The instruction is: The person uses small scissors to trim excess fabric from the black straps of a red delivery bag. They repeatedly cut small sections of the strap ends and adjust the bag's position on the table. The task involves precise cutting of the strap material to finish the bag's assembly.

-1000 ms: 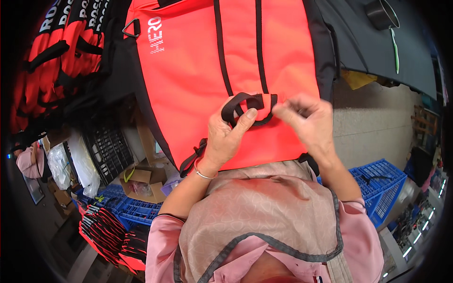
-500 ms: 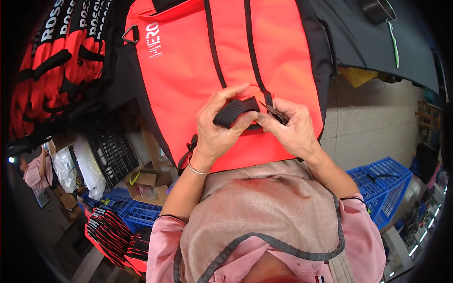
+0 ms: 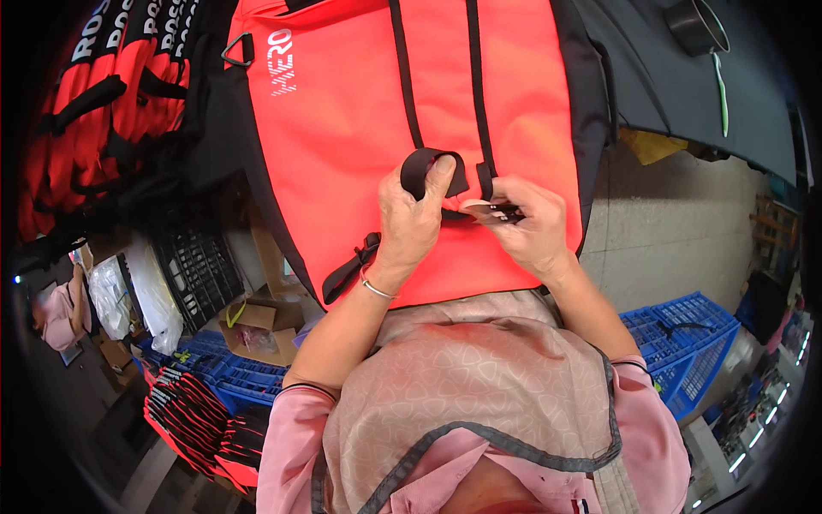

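Observation:
A large bright red-orange bag point(image 3: 334, 146) with black sides lies in front of me, two black straps running down its front. Near its lower middle my left hand point(image 3: 409, 223) pinches a black webbing strap point(image 3: 417, 170), which curls into a loop above the thumb. Just to the right, my right hand point(image 3: 538, 221) is closed around small dark thread snips point(image 3: 497, 212), whose blades point left beneath the strap's end. The tips of the blades are hard to make out. A black strap with a buckle point(image 3: 364, 253) lies on the bag beside my left wrist.
Several red and black bags point(image 3: 94, 111) are piled at the far left. A dark cup point(image 3: 698, 27) and a green-handled tool point(image 3: 717, 94) rest on the grey table point(image 3: 659, 94). Blue crates point(image 3: 685, 330) stand at right and left; an open carton point(image 3: 265, 330) sits lower left. Another person point(image 3: 64, 313) is at far left.
My left hand has moved slightly up and right, turning the strap loop upward. The snips now lie flatter and lower. More of the buckled strap shows beside my left wrist.

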`<state>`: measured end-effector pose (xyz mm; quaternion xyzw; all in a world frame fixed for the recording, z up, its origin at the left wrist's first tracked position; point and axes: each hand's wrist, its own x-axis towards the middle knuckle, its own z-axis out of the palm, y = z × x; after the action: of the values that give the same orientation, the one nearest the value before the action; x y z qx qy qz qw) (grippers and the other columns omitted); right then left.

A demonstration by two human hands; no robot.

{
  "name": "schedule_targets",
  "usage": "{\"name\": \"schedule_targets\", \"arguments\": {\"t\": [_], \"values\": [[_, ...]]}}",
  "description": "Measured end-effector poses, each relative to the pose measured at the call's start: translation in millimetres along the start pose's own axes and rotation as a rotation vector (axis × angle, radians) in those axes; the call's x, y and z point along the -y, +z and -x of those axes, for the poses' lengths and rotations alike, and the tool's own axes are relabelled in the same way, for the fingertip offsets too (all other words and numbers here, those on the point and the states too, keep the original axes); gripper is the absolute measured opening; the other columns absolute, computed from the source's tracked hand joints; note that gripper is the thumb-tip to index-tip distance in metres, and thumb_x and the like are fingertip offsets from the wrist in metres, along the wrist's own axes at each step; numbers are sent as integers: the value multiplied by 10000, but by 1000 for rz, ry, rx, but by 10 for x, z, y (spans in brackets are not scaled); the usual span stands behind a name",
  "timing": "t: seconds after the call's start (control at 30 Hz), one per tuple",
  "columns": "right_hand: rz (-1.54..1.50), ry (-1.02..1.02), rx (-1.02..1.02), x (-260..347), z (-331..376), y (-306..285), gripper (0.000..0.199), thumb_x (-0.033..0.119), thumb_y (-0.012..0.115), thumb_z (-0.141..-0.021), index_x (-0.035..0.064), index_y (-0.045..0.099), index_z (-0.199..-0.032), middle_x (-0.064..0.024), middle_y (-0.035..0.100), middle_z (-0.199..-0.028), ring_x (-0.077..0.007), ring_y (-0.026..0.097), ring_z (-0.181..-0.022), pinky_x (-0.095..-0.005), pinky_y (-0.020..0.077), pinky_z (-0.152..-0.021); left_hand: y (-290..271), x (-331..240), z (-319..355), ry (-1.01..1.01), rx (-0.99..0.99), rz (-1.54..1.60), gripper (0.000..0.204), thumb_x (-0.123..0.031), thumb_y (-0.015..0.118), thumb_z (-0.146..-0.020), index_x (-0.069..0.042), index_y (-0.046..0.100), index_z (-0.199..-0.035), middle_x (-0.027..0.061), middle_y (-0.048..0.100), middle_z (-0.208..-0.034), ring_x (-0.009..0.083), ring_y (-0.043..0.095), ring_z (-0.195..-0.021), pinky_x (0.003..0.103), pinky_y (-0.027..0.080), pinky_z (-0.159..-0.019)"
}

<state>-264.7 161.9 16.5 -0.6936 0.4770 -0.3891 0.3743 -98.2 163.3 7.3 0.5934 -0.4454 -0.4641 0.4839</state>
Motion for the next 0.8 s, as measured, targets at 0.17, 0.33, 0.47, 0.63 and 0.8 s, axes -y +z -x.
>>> {"name": "schedule_targets", "arguments": {"t": [0.17,0.33,0.47,0.63,0.8], "values": [[286,-426,-211,16,-15,-28,396,-10,762,-613,57,705,-999,-27,611,-840,-154,607,-616,-273,476,-487,13,-89,9,-56,44,15,344,-310,679,-933,15,650,-827,-7,551,-657,80,480,-628,270,404,-581],[487,-593,-14,51,-26,-122,316,113,671,-737,52,712,-1045,-23,616,-837,-129,603,-632,-266,434,-475,-4,-117,-5,-41,96,3,312,-283,690,-925,10,663,-825,11,613,-675,82,536,-634,263,444,-594],[553,-618,71,107,-54,-161,272,108,649,-757,29,690,-1014,-33,597,-830,-134,584,-612,-274,413,-470,-2,-125,-2,-56,114,-5,271,-244,697,-921,9,672,-827,9,616,-664,78,537,-626,260,445,-584],[446,-465,92,33,-58,-64,178,10,656,-741,17,630,-916,-45,536,-827,-147,545,-579,-278,396,-477,-3,-70,-1,-40,143,9,259,-238,711,-914,6,680,-832,6,622,-659,73,543,-627,259,450,-580],[-273,-26,305,104,37,-289,145,-105,615,-780,10,586,-863,-46,502,-827,-116,506,-600,-254,376,-517,-40,7,-11,-49,149,-72,247,-225,716,-911,11,683,-848,9,641,-681,71,552,-638,254,462,-603]]}}
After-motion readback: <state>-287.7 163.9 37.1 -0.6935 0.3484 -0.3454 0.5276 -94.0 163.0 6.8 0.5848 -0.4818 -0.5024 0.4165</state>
